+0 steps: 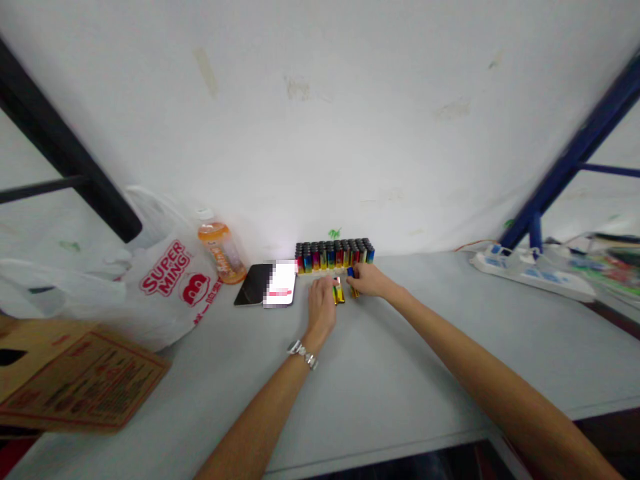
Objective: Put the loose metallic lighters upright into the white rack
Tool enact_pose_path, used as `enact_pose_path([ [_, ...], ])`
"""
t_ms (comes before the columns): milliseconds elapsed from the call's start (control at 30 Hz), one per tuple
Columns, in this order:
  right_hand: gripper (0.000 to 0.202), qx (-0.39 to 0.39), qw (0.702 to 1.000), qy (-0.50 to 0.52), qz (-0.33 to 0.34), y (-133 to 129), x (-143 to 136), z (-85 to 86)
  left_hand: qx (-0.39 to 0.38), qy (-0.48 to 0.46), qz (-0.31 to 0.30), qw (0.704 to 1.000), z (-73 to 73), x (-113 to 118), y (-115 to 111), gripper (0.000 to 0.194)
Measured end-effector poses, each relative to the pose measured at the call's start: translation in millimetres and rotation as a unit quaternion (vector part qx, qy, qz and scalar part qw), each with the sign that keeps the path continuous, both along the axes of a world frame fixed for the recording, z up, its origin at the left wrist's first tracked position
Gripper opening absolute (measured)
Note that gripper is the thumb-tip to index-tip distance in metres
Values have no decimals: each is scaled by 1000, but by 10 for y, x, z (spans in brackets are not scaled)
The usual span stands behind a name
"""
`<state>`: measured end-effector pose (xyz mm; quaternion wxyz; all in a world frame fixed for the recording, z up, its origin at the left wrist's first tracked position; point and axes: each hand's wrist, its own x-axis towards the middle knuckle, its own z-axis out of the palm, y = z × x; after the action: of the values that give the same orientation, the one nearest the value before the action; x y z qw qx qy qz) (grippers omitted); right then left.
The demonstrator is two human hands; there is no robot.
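My left hand [322, 303] rests on the table with its fingers stretched forward, its right side touching small shiny yellow pieces [341, 291] that lie flat. Part of these pieces is hidden by the hand. To the right, my right hand [369, 279] pinches a small blue and gold piece [353, 284] between thumb and fingers, just above or on the tabletop. Behind both hands, a tight block of upright, multicoloured metallic pieces with dark tops [331, 255] stands against the wall. Whether they are batteries or lighters is too small to tell.
A dark tablet or phone-like device [251, 285] lies left of my left hand. Beyond it stand an orange drink bottle [223, 253] and a white plastic bag [170, 280]. A cardboard box [90, 380] is at the left edge. A white power strip [533, 275] lies right.
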<state>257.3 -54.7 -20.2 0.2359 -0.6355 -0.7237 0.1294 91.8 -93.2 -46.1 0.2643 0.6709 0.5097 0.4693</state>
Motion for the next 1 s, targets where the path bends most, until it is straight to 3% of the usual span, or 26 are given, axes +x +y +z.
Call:
enact_pose_path([
  [100,23,20,973,227,43,-121,-26,61,1,-9,7,1000,-12,6,9,44],
  [233,36,4,845,528,83,-323,-195,34,-5,-25,18,1000,-7,21,9,43],
  [333,40,-21,766,641,34,-442,-343,-86,-8,-33,3,999,-10,27,13,43],
  [400,41,-37,746,664,9,-489,-410,-162,-10,-31,-9,999,-17,27,18,42],
  [533,37,-76,755,651,12,-548,-444,-202,-10,-37,-11,999,-20,26,23,42],
  [633,46,-103,771,628,8,-587,-441,-188,-14,-38,-9,999,-21,32,23,42],
  [833,55,-24,850,527,14,-617,-478,-245,-23,-45,-14,999,-71,41,50,42],
  [1000,43,16,866,501,-9,-588,-497,-305,-9,-22,-27,999,-62,25,39,38],
])
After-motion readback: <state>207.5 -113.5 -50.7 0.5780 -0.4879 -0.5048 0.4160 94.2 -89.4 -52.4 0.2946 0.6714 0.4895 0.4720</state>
